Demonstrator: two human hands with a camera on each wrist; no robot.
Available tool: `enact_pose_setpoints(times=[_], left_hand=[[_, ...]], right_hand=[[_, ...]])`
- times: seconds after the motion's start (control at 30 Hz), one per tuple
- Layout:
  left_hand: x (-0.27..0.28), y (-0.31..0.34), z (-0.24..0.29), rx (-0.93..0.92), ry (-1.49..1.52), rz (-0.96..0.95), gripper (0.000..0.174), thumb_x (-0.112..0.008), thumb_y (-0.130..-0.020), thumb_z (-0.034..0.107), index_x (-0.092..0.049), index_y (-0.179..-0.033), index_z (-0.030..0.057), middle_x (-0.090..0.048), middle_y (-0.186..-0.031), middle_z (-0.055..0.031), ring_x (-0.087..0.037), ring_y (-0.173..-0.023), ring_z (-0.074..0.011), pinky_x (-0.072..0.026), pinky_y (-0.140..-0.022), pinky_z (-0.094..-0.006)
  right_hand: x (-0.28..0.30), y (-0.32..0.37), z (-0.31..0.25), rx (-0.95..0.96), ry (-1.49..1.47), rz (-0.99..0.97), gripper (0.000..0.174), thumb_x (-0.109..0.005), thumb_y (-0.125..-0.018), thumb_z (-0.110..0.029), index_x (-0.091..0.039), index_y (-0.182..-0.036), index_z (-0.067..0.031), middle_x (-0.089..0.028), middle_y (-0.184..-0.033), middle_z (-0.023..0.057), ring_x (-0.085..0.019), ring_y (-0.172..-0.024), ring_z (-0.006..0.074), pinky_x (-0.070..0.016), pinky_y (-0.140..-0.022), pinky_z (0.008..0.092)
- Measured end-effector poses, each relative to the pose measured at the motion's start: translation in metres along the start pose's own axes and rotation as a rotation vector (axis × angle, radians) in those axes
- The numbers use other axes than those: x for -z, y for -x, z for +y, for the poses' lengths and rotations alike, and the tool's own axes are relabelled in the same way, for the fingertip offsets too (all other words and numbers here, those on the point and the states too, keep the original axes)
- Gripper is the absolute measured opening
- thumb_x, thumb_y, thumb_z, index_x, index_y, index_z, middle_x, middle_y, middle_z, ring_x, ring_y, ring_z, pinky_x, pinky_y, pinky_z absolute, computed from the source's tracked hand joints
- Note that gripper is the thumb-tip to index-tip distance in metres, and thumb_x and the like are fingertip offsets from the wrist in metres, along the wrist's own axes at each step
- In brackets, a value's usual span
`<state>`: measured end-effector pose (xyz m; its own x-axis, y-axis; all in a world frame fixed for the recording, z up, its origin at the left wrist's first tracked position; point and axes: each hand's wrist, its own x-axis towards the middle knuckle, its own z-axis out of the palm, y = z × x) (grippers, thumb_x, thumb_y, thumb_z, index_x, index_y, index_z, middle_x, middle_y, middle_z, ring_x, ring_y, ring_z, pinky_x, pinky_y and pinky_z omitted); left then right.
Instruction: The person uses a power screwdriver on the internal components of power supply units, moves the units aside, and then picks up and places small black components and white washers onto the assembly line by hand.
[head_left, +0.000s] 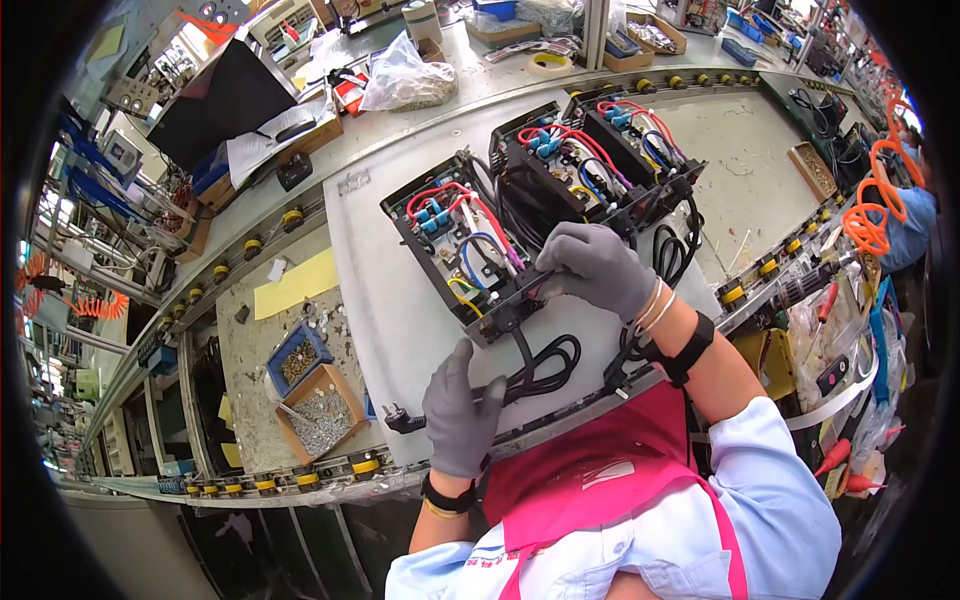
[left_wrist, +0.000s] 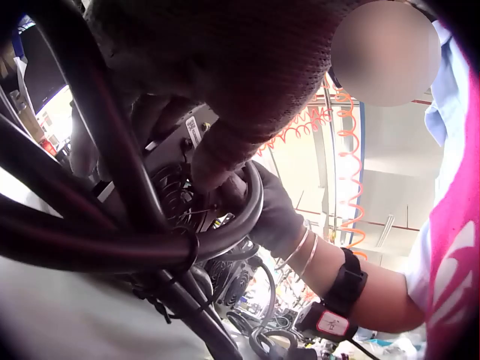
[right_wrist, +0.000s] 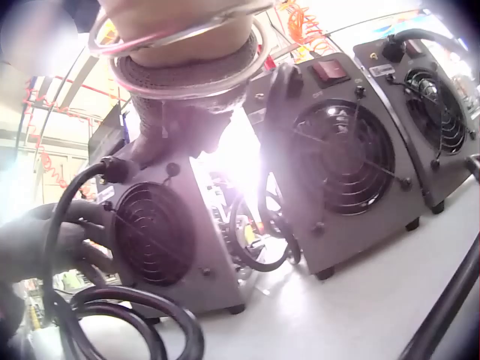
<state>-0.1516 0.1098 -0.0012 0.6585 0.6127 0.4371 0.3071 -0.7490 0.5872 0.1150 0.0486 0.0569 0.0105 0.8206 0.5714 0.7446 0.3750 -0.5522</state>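
An open-topped black metal electrical unit (head_left: pixel 425 240) sits on a white board (head_left: pixel 365 290), with red and blue wires inside. Its back panel carries a round fan grille (right_wrist: pixel 154 234). My gloved right hand (head_left: pixel 597 268) grips the panel's top corner with curled fingers; what lies under the fingertips is hidden. Fingers nearly straight, my gloved left hand (head_left: pixel 462 415) is at the panel's other side, beside the black power cord (head_left: pixel 545 368). The cord's plug (head_left: pixel 403 420) lies just left of that hand. In the left wrist view, cord loops pass close before the camera.
Two similar units (head_left: pixel 545 180) (right_wrist: pixel 345 161) stand to the right, their cords (head_left: pixel 675 250) coiled behind. On the left are a blue bin (head_left: pixel 322 340) and a cardboard box (head_left: pixel 350 395) of small parts. Roller rails (head_left: pixel 365 467) edge the bench. A power screwdriver (head_left: pixel 800 285) lies right.
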Motion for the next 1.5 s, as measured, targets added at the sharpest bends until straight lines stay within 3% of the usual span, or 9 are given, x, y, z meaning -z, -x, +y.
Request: enact_pose_setpoints(times=[0.1, 0.3, 0.63, 0.93, 1.17, 1.27, 1.37, 1.43, 1.5], left_hand=[[0.009, 0.014, 0.004, -0.008, -0.067, 0.013, 0.059, -0.076, -0.077, 0.013, -0.052, -0.13, -0.0002, -0.064, -0.107, -0.0202, -0.064, -0.094, -0.0355, -0.052, -0.078, -0.0412], [0.024, 0.039, 0.014, 0.097, 0.022, -0.046, 0.045, -0.074, -0.081, 0.008, -0.058, -0.122, -0.0038, -0.067, -0.107, -0.0182, -0.067, -0.1, -0.0312, -0.0531, -0.088, -0.0374], [0.066, -0.094, 0.014, -0.247, -0.163, 0.147, 0.038, -0.062, -0.089, 0.007, -0.059, -0.126, 0.0051, -0.068, -0.111, -0.014, -0.066, -0.099, -0.0324, -0.0516, -0.085, -0.0399], [0.024, -0.162, -0.002, -0.18, -0.471, -0.027, 0.054, -0.055, -0.074, -0.009, -0.069, -0.121, 0.0158, -0.062, -0.099, -0.0137, -0.061, -0.089, -0.0321, -0.0499, -0.085, -0.0398], [0.017, -0.163, -0.002, -0.176, -0.505, -0.035, 0.055, -0.054, -0.074, -0.011, -0.068, -0.121, 0.0133, -0.062, -0.096, -0.0133, -0.057, -0.09, -0.032, -0.048, -0.085, -0.0406], [0.016, -0.163, 0.001, -0.183, -0.513, -0.051, 0.053, -0.055, -0.077, -0.009, -0.067, -0.124, 0.0122, -0.062, -0.098, -0.0136, -0.058, -0.093, -0.0322, -0.0475, -0.087, -0.04], [0.016, -0.162, -0.002, -0.178, -0.524, -0.061, 0.051, -0.056, -0.08, -0.007, -0.065, -0.127, 0.0113, -0.063, -0.102, -0.0139, -0.058, -0.096, -0.0312, -0.0474, -0.089, -0.0388], [0.015, -0.161, -0.003, -0.176, -0.513, -0.057, 0.051, -0.055, -0.08, -0.007, -0.065, -0.127, 0.0111, -0.063, -0.104, -0.0139, -0.058, -0.097, -0.0309, -0.0474, -0.09, -0.039], [0.018, -0.159, 0.0, -0.195, -0.438, -0.071, 0.047, -0.054, -0.084, -0.007, -0.065, -0.126, 0.0092, -0.063, -0.109, -0.0137, -0.06, -0.094, -0.0276, -0.048, -0.089, -0.0357]], right_hand=[[-0.002, 0.005, 0.001, -0.063, -0.018, -0.02, 0.029, -0.081, -0.073, -0.01, -0.061, -0.093, -0.005, -0.062, -0.09, 0.0083, -0.065, -0.075, 0.0262, -0.0549, -0.066, 0.0336], [0.011, 0.046, -0.026, -0.034, 0.053, 0.405, 0.031, -0.074, -0.079, -0.002, -0.065, -0.108, -0.004, -0.063, -0.1, 0.0117, -0.068, -0.082, 0.0229, -0.0566, -0.07, 0.0333], [0.005, 0.178, 0.0, -0.693, -0.242, 0.868, 0.019, -0.066, -0.088, -0.004, -0.064, -0.106, -0.0021, -0.061, -0.097, 0.0052, -0.06, -0.081, 0.0099, -0.0504, -0.074, 0.0235], [-0.002, 0.209, 0.001, -0.727, -0.12, 0.678, 0.025, -0.067, -0.08, 0.0, -0.065, -0.105, -0.0009, -0.058, -0.103, 0.008, -0.064, -0.082, 0.0142, -0.0525, -0.074, 0.0258], [0.008, 0.202, -0.004, -0.838, -0.079, 0.52, 0.025, -0.066, -0.081, 0.0, -0.065, -0.106, -0.0021, -0.056, -0.099, 0.01, -0.065, -0.082, 0.0174, -0.0533, -0.075, 0.029], [0.02, 0.198, -0.01, -0.914, -0.195, 0.297, 0.034, -0.066, -0.082, -0.003, -0.062, -0.115, -0.0033, -0.056, -0.099, 0.0122, -0.063, -0.08, 0.0202, -0.0523, -0.071, 0.0299], [-0.01, 0.197, 0.002, -0.724, -0.381, 0.358, 0.046, -0.067, -0.083, -0.008, -0.056, -0.127, -0.0047, -0.056, -0.102, 0.0138, -0.063, -0.082, 0.024, -0.0521, -0.073, 0.0323], [-0.01, 0.172, -0.007, -0.778, -0.43, 0.142, 0.061, -0.066, -0.085, -0.012, -0.045, -0.142, -0.0084, -0.056, -0.107, 0.0162, -0.064, -0.099, 0.0305, -0.0513, -0.09, 0.0389], [-0.019, 0.16, -0.004, -0.715, -0.376, 0.143, 0.064, -0.065, -0.084, -0.011, -0.042, -0.144, -0.0095, -0.056, -0.11, 0.0176, -0.065, -0.095, 0.0307, -0.0528, -0.086, 0.038]])
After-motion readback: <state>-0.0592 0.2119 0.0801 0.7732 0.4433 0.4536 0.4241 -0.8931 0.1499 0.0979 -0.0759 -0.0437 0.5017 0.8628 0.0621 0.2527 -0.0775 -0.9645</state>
